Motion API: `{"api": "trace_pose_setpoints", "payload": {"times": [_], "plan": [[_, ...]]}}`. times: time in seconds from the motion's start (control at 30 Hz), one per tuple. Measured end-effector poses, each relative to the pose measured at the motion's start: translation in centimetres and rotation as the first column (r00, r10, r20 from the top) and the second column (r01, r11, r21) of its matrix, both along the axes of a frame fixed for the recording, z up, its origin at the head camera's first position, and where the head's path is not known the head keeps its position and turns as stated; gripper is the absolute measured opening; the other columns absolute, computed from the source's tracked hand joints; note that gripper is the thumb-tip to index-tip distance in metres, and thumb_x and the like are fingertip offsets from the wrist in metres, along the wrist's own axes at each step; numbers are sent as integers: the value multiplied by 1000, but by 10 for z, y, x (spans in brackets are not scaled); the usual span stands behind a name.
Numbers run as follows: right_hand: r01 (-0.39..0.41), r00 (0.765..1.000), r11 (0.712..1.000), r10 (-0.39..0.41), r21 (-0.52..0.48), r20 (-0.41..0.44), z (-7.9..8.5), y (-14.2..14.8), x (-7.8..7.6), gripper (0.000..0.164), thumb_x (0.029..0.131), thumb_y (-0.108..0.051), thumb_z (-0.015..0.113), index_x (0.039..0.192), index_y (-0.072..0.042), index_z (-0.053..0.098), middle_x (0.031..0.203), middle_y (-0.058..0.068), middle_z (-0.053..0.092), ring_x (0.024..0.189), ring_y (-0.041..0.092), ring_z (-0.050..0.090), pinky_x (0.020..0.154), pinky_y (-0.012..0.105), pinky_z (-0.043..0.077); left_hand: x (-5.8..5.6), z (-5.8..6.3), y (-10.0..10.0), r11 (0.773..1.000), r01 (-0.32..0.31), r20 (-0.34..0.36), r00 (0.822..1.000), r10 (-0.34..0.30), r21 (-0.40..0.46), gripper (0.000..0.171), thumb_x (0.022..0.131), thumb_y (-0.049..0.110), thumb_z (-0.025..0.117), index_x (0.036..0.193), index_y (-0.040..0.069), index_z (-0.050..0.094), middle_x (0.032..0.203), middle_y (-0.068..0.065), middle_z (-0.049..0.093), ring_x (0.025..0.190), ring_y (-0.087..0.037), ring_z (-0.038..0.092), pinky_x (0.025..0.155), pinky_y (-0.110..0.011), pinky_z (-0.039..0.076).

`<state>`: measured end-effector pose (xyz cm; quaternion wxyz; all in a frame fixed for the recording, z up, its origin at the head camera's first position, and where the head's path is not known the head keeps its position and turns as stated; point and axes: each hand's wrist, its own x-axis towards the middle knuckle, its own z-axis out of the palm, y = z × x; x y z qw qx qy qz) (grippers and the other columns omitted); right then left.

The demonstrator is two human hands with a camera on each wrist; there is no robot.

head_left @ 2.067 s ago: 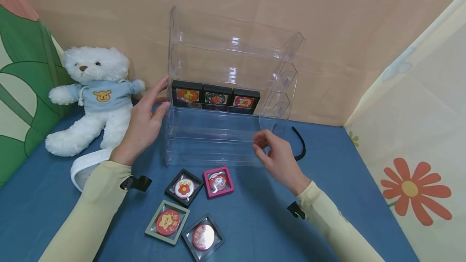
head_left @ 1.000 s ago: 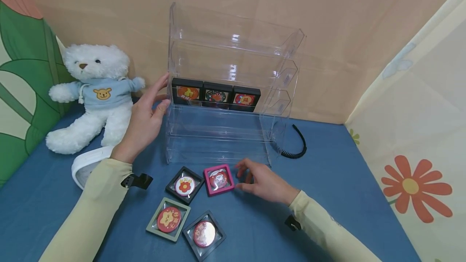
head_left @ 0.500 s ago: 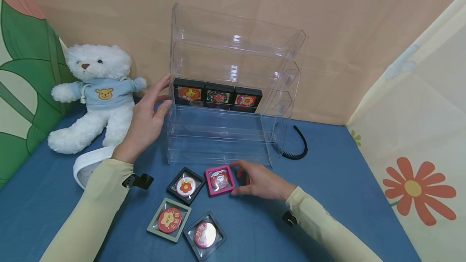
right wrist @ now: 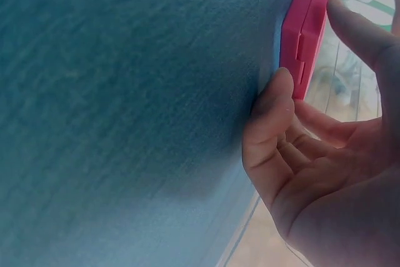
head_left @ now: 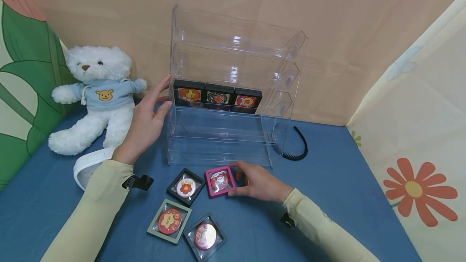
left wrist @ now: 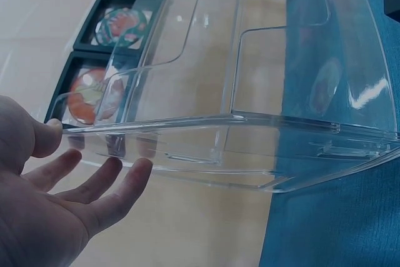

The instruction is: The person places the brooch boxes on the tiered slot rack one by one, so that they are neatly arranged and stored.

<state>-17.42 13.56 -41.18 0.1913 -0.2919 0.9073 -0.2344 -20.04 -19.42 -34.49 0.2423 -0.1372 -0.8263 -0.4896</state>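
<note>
In the head view, my left hand [head_left: 147, 120] rests its fingertips against the left side of a clear acrylic display rack [head_left: 218, 126]. The left wrist view has the thumb tip at the side panel's edge and the other fingers spread along it. A pink display frame [head_left: 220, 182] with a round badge lies flat on the blue cloth. My right hand [head_left: 258, 183] pinches it by the right edge, thumb at the near corner and forefinger at the far one. Close beside it lie a black frame [head_left: 186, 187], a green frame [head_left: 169, 221] and a grey frame [head_left: 205, 236].
Three black framed badges [head_left: 218, 96] stand in a row on the rack's middle tier. A white teddy bear [head_left: 100, 96] in a blue hoodie sits at the left, a white band [head_left: 89, 165] near its feet. Right of the rack lies a black coiled cord [head_left: 301, 148].
My right hand has come down and left from in front of the rack's lower tiers to the pink frame, closing onto its right edge. My left hand stays at the rack's side.
</note>
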Motion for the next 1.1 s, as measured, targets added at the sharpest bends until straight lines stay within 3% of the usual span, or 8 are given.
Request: {"api": "trace_pose_setpoints", "payload": {"times": [0.63, 1.1], "plan": [[-29, 998, 1000, 29, 6, -63, -3, -1, 3, 71, 86, -52, 78, 142, -17, 53, 99, -6, 62, 69, 10, 55, 60, 27, 48, 1, -1, 1, 1000, 4, 3, 1000, -4, 8, 66, 105, 3, 50, 160, 33, 31, 157, -6, 40, 127, -40, 54, 95, -62, 49], [-28, 999, 1000, 28, 5, -20, 0, -4, 0, 75, 85, -51, 79, 146, -19, 50, 99, -5, 62, 72, 12, 57, 63, 28, 50, 1, 0, 1, 1000, -1, -4, 1000, 1, 1, 66, 105, 2, 50, 161, 33, 30, 157, -6, 40, 126, -40, 55, 93, -61, 50]]}}
